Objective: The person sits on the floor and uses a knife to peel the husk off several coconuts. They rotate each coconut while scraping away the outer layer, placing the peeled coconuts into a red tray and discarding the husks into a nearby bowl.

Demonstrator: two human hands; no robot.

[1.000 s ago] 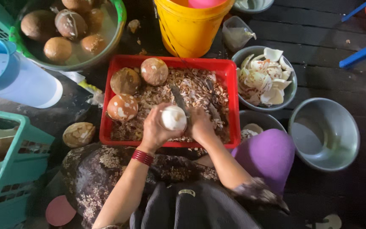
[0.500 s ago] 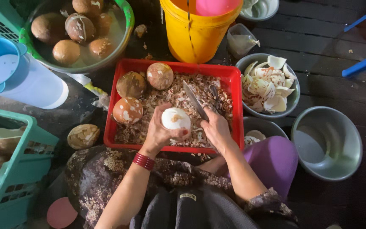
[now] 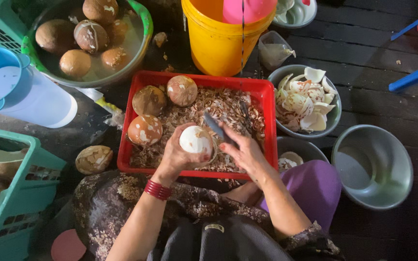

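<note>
**A:** What's the setting from the head camera?

**B:** I see a dark plank floor [image 3: 373, 101] crowded with containers: a yellow bucket [image 3: 218, 41], a green basin of brown coconuts [image 3: 143, 29], a teal crate [image 3: 13, 193], an empty metal bowl [image 3: 371, 166] and a bowl of white coconut pieces [image 3: 332, 121]. A red tray [image 3: 267, 92] full of shavings sits in front of the knees.

**A:** And the hands?

**B:** My left hand [image 3: 177, 157] is cupped closed around a peeled white coconut [image 3: 195, 140], held just above the tray's near edge. My right hand [image 3: 243, 152] is closed on a knife [image 3: 214, 124], blade beside the coconut.

**A:** How will it handle?

**B:** I judge it hard, fairly heavy, round and likely slick where pared, so it wants a full palm grip underneath. Three part-peeled coconuts [image 3: 145, 130] lie at the tray's left.
</note>
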